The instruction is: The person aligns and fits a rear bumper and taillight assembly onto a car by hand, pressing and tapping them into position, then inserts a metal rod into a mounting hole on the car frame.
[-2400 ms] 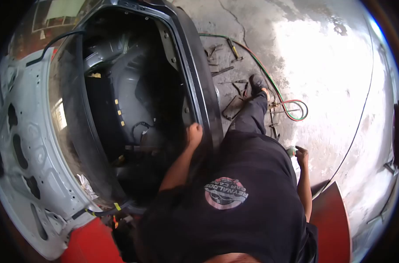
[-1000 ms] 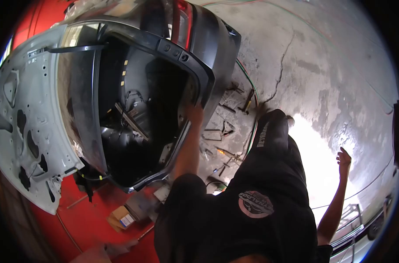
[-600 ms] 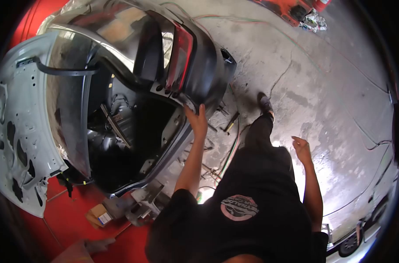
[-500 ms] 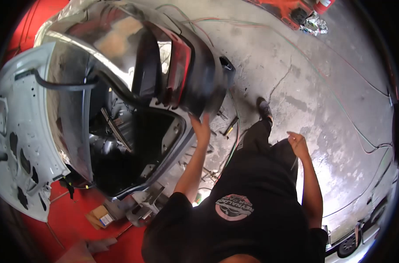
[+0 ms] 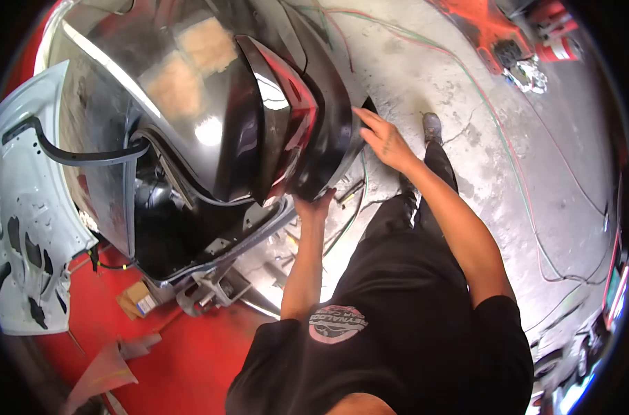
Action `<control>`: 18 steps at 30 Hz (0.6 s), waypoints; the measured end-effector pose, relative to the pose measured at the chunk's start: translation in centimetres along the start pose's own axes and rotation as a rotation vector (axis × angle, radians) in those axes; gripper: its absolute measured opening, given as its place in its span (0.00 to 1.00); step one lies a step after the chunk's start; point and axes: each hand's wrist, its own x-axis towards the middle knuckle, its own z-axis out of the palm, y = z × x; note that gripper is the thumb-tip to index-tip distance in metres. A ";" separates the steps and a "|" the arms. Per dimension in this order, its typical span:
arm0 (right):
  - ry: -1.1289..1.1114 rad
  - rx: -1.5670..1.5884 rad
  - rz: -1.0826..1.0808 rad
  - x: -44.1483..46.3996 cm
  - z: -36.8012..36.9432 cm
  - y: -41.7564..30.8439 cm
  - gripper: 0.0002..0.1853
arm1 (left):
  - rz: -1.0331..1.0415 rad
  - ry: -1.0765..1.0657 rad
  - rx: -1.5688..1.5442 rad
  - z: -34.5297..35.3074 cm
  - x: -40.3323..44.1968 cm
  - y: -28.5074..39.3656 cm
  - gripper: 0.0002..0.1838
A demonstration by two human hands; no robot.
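A car's dark bumper (image 5: 329, 131) curves around the outer side of a red and clear tail light (image 5: 295, 111). My left hand (image 5: 314, 206) is at the bumper's near lower end, with the thumb side up and the fingers partly hidden beneath the edge; it seems to grip there. Farther along, my right hand (image 5: 387, 144) has its fingers stretched out, and the fingertips touch the bumper's outer edge. Beside the lamp lies the glossy dark body panel (image 5: 183, 131) with tan patches. Below it, the open trunk (image 5: 183, 238) shows a dark interior.
A pale panel with cut-outs (image 5: 34, 228) stands at the left. Hoses (image 5: 494, 114) run over the concrete floor on the right. An orange-red machine (image 5: 484, 31) is at the far right. A small cardboard box (image 5: 136, 299) lies on the red floor, and tools (image 5: 349, 194) lie under the bumper.
My right hand has risen from beside my leg to the bumper's outer edge. My left hand stays at its near end. The view has shifted, and the car fills more of it.
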 end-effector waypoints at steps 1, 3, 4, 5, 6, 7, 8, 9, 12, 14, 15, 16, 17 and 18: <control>-0.017 -0.036 -0.062 2.0 0.6 -1.4 0.29 | 0.020 0.010 -0.033 1.3 -0.2 0.0 0.33; -0.039 -0.044 -0.088 4.9 2.3 -2.4 0.31 | 0.044 0.089 -0.085 1.9 0.4 0.1 0.33; -0.046 -0.041 -0.095 5.8 2.8 -2.5 0.32 | -0.029 0.013 -0.156 2.9 -0.2 0.7 0.32; -0.073 -0.017 -0.079 6.3 2.9 -2.5 0.32 | -0.020 0.065 -0.129 3.9 -0.8 1.1 0.32; -0.096 0.002 -0.061 6.7 2.7 -2.6 0.33 | -0.019 0.114 -0.101 4.9 -1.2 1.4 0.31; -0.118 0.013 -0.042 6.9 2.3 -2.6 0.33 | -0.025 0.160 -0.076 5.7 -1.2 1.2 0.32; -0.161 -0.018 -0.061 6.9 2.0 -2.6 0.37 | -0.021 0.222 -0.023 5.1 -0.6 0.9 0.33; -0.155 0.003 -0.075 6.9 2.2 -2.5 0.38 | -0.009 0.271 -0.064 5.9 -1.1 1.0 0.32; -0.171 0.062 -0.065 7.0 2.8 -3.0 0.44 | 0.018 0.402 -0.176 7.4 -2.1 1.5 0.29; -0.148 0.014 -0.075 7.0 3.0 -3.4 0.44 | 0.012 0.500 -0.237 6.3 -1.5 1.4 0.26; -0.138 -0.015 -0.092 7.2 2.8 -3.3 0.44 | 0.011 0.498 -0.254 5.4 -1.3 1.3 0.25; -0.174 -0.026 -0.102 7.3 2.4 -3.2 0.45 | 0.009 0.497 -0.271 4.6 -1.2 1.3 0.25; -0.201 -0.035 -0.109 7.4 1.9 -2.9 0.45 | 0.008 0.496 -0.288 3.7 -1.0 1.3 0.25; -0.216 -0.052 -0.122 7.9 1.2 -2.6 0.46 | 0.010 0.405 -0.271 4.3 -1.1 1.6 0.25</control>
